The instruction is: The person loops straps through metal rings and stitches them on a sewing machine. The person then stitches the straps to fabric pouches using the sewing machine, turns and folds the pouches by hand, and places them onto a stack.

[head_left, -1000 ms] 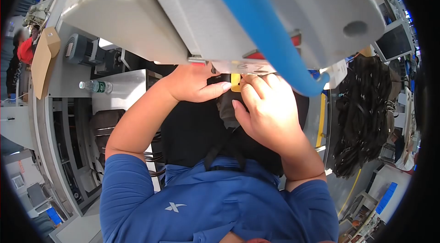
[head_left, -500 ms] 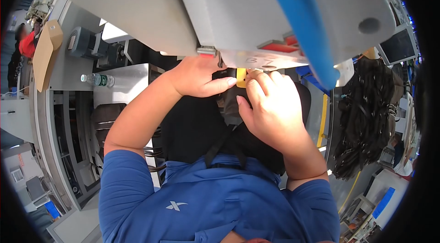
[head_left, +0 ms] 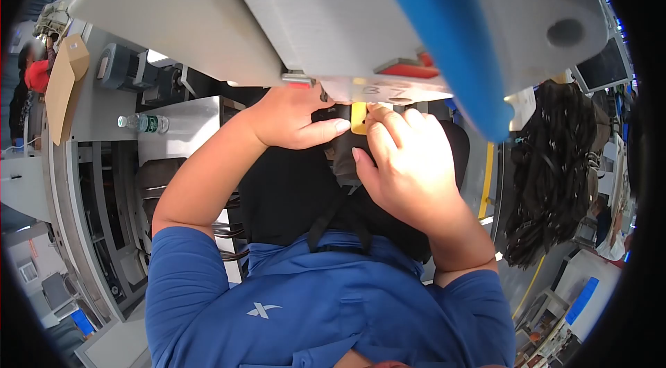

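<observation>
A large light-grey machine head (head_left: 333, 14) fills the top of the head view, with a blue bar (head_left: 444, 28) across it. My left hand (head_left: 295, 118) is at its lower edge; the thumb is stretched out to the right, and the other fingers are hidden under the machine. Right of that thumb a small yellow plate (head_left: 359, 120) shows below the edge. My right hand (head_left: 409, 153) is on the plate's right side, fingers bent and held close together, tips at or beside the plate. What lies under those fingertips I cannot make out.
On a pale surface at left lies a clear plastic bottle (head_left: 143, 123). A grey motor (head_left: 116, 66) and a cardboard piece (head_left: 69, 87) are beyond it. A heap of black straps (head_left: 555, 174) hangs at right. A person in red (head_left: 37, 75) is at far left.
The whole view has shifted slightly, so the machine head looms larger and most things sit a little further left. My hands keep nearly the same pose at the yellow plate.
</observation>
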`<action>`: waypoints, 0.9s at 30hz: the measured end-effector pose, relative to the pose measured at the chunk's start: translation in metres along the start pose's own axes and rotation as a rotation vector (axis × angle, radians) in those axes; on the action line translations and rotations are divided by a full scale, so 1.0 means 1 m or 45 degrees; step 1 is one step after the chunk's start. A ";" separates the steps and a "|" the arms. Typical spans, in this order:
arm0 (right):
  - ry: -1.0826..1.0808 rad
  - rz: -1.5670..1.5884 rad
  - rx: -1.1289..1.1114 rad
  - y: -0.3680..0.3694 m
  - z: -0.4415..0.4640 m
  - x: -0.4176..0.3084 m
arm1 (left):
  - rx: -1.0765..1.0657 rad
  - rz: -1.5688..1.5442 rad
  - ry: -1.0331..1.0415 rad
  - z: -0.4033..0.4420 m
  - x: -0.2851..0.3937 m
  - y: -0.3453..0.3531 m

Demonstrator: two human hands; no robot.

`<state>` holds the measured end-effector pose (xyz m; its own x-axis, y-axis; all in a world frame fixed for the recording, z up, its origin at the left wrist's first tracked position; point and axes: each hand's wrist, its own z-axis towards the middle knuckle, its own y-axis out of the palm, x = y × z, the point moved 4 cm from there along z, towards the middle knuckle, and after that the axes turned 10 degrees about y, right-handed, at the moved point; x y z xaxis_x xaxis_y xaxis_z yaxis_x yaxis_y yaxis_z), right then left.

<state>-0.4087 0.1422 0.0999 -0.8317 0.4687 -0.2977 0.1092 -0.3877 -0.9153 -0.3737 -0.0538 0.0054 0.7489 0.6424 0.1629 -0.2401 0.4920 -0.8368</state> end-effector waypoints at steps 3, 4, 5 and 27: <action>-0.004 0.003 0.061 0.001 -0.001 0.000 | 0.033 0.279 0.244 -0.003 0.004 0.003; -0.007 -0.007 0.062 0.002 -0.001 0.000 | 0.053 0.151 0.156 -0.003 0.002 0.003; -0.009 -0.017 0.062 0.003 -0.002 -0.001 | 0.082 0.022 0.069 -0.003 0.000 0.003; -0.009 0.047 0.299 0.017 -0.008 0.003 | -0.132 -0.321 -0.342 -0.001 -0.017 -0.009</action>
<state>-0.4054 0.1430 0.0809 -0.8336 0.4453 -0.3270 0.0106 -0.5789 -0.8153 -0.3841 -0.0697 0.0097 0.5844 0.6469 0.4900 0.0048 0.6010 -0.7992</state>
